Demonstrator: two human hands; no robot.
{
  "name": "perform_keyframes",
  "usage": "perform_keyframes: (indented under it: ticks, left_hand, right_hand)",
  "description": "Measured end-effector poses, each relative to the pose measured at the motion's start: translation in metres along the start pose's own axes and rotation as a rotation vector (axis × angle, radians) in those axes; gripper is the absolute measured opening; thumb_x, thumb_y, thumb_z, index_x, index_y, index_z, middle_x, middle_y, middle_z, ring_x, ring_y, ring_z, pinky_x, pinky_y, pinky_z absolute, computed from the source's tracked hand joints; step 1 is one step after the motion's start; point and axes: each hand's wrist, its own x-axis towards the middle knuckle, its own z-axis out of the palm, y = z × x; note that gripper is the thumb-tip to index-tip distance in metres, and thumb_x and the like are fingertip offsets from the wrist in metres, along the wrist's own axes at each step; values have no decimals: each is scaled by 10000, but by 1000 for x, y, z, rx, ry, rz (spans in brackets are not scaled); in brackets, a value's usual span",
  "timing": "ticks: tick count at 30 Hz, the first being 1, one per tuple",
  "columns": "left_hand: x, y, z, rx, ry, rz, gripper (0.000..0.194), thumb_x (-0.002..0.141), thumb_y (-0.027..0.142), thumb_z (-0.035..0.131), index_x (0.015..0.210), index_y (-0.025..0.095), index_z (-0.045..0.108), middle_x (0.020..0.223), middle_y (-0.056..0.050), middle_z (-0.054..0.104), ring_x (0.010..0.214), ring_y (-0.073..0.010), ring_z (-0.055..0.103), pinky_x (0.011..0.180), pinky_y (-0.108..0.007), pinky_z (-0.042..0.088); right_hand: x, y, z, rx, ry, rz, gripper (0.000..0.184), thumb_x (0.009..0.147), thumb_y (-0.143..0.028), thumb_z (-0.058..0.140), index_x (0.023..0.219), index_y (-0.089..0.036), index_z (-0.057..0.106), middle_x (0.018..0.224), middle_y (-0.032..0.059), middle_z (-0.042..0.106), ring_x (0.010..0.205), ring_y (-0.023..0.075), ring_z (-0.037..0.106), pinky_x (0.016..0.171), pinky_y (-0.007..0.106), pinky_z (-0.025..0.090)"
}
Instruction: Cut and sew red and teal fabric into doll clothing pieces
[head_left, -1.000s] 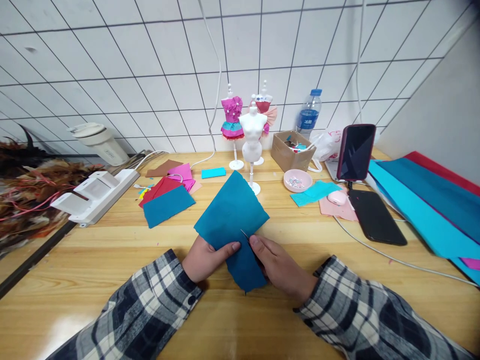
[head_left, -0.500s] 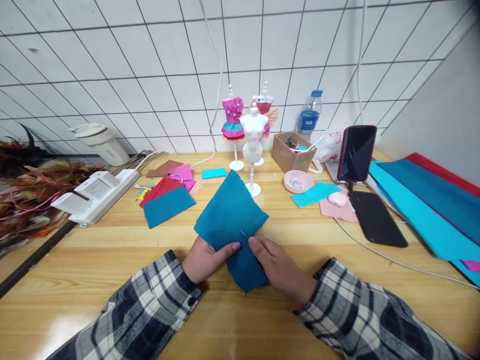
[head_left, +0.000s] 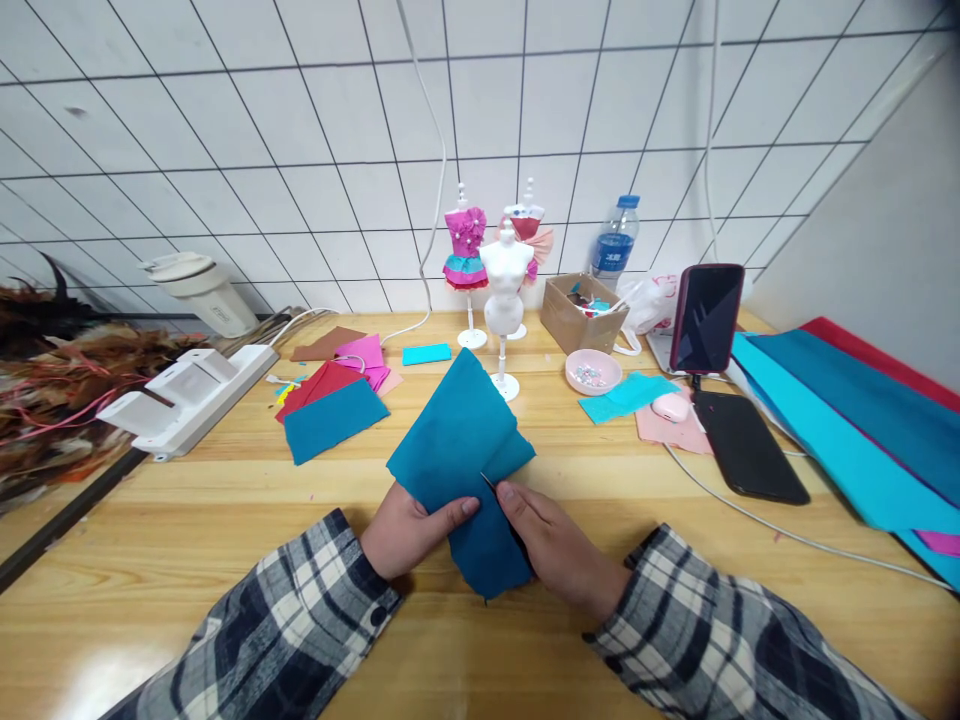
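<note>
A teal piece of cloth (head_left: 457,430) with ragged edges is held up over the table's front middle. My left hand (head_left: 409,530) is closed on it, thumb in front and fingers hidden behind. At the cloth's right side my right hand (head_left: 559,545) pinches a thin, pointed needle (head_left: 487,481), whose tip lies against the cloth. Most of the needle is hidden by the fingers. Just behind the cloth stands a bare white doll mannequin (head_left: 504,290). Two dressed mannequins are farther back, one in a pink and blue dress (head_left: 465,245).
Cut cloth pieces, including a teal rectangle (head_left: 336,420), lie at the left near a power strip (head_left: 202,400). A cardboard box (head_left: 581,318), a pink dish of beads (head_left: 593,372) and a phone (head_left: 752,447) are on the right. Folded cloths (head_left: 862,430) lie at the far right.
The view has shifted slightly, so everything sits a little lower. The cloth's right corner has folded slightly more. Both hands keep their hold.
</note>
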Motion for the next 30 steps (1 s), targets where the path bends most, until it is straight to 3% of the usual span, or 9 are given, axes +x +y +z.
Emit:
perform_keyframes:
  ticks: [5,9,12,15,24,30]
  left_hand:
    - [0,2,-1,-8,27,-18,564,705,427,720,1181,158,580,1219,-129,640,1109,-318,599,982,-453,467]
    - [0,-2,-2,20,-19,-19,534,735,415,693,1175,140,564,1218,-135,639,1104,-304,603,974,-433,477]
    - [-1,-4,-1,85,-89,22,508,758,400,670,1185,146,562,1237,-126,628,1102,-297,603,980,-435,472]
    - [-2,-4,0,158,-135,72,493,772,388,651,1200,157,569,1259,-120,614,1111,-299,596,990,-443,462]
    - [-1,-2,5,211,-115,110,449,771,374,650,1170,172,615,1218,-110,644,1074,-298,616,974,-445,476]
    - [-2,-2,8,142,-99,90,452,774,350,661,1192,190,597,1238,-85,635,1106,-291,599,1001,-437,453]
  right_hand:
    - [1,3,-1,2,7,0,516,911,-603,303,864,-173,584,848,40,596,816,171,532,829,324,429]
    - [0,4,0,47,5,-24,486,917,-587,317,877,-178,577,842,31,582,833,159,526,805,291,429]
    - [-1,6,2,47,6,46,504,906,-617,300,819,-183,542,673,-9,510,657,130,493,638,260,424]
    - [-1,8,3,40,24,114,507,895,-642,285,751,-195,477,567,-46,404,521,103,400,506,240,347]
    - [-1,2,4,-51,101,-34,447,934,-557,297,791,-183,499,767,6,514,723,134,464,690,274,390]
    - [1,3,6,-75,154,-61,409,943,-520,307,764,-188,465,766,7,500,766,146,477,735,288,394]
